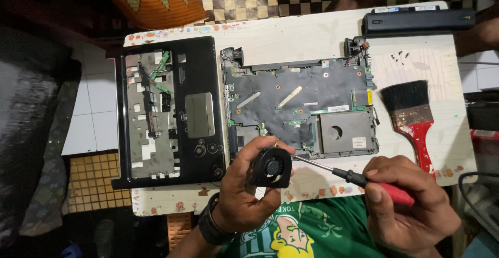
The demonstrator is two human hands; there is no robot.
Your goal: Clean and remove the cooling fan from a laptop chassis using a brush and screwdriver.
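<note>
White worktable (312, 34) holds stripped laptop base (301, 107), palmrest cover (171, 112) off. Left hand (244, 185) grips removed cooling fan (271, 167) above table edge; right hand (410, 201) clasps screwdriver (358, 177), tip at fan. Motherboard not yet removed.

- We see a small white rectangular label (338, 108) on the dark circuit board, above and between our hands.
- A squarish white sticker (359, 142) sits on the grey metal plate, just above our right hand (410, 201).
- A dark rectangular label (182, 74) with fine pale print lies on the black laptop cover, up and left of our left hand (249, 185).
- Pale sticker strips (405, 9) run along the black battery bar, far above our right hand.
</note>
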